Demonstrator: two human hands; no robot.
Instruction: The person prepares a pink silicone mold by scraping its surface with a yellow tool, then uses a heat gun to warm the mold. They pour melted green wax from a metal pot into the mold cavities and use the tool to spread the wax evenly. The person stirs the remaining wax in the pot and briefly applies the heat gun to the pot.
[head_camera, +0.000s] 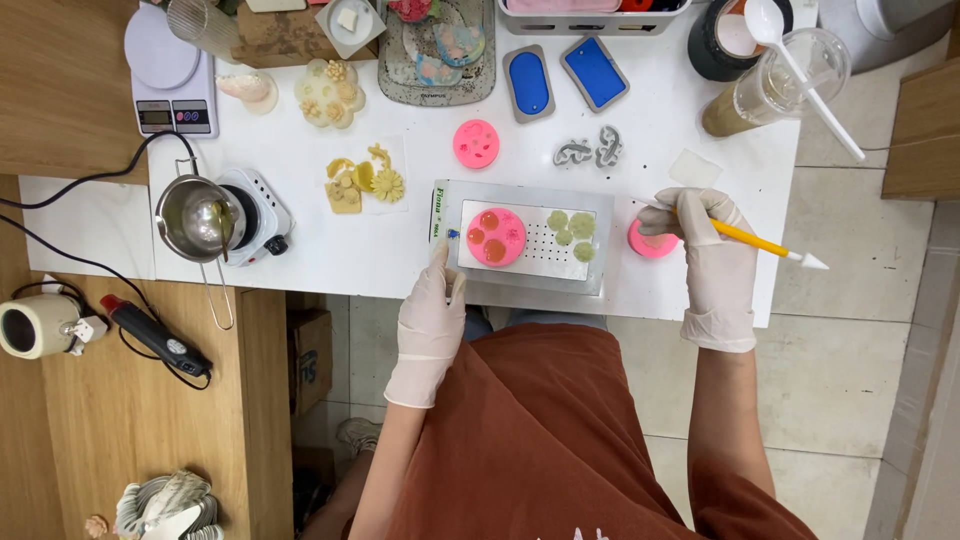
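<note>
My left hand (432, 312), in a white glove, rests at the near left corner of a silver perforated plate (600, 215) on the white table. On the plate lie a round pink mould (496, 237) with filled cavities and several pale green flower pieces (572, 233). My right hand (702, 235), also gloved, holds a thin yellow tool (760, 243) with a white tip pointing right. Under that hand sits a second pink mould (647, 243), partly hidden by the fingers.
Another pink mould (476, 144), two blue moulds (560, 76), grey cast pieces (590, 150) and yellow wax shapes (360, 178) lie farther back. A small pot on a white hot plate (215, 215), a scale (172, 75) and a plastic cup with spoon (785, 75) stand around.
</note>
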